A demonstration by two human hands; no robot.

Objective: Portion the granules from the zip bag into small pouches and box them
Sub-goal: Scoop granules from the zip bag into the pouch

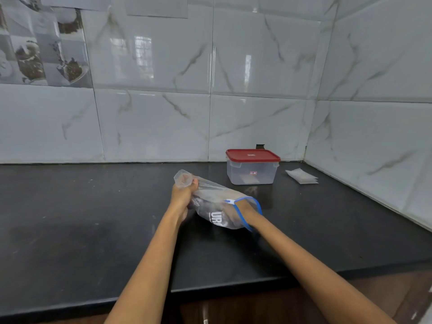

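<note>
A clear zip bag [211, 206] with a blue zip strip and white lettering lies tilted on the black counter [93, 218]. My left hand [183, 195] grips its far, bunched end. My right hand [236, 208] reaches in through the bag's blue-rimmed mouth and is seen dimly through the plastic; what its fingers hold cannot be made out. Behind the bag stands a clear box [252, 170] with a red lid on it. A small stack of pale pouches [302, 176] lies to the right of the box.
Glossy marble-look tiles form the back wall and the right wall, meeting in a corner behind the box. The counter's front edge [210, 288] runs across the lower frame, with dark wood cabinet fronts below it.
</note>
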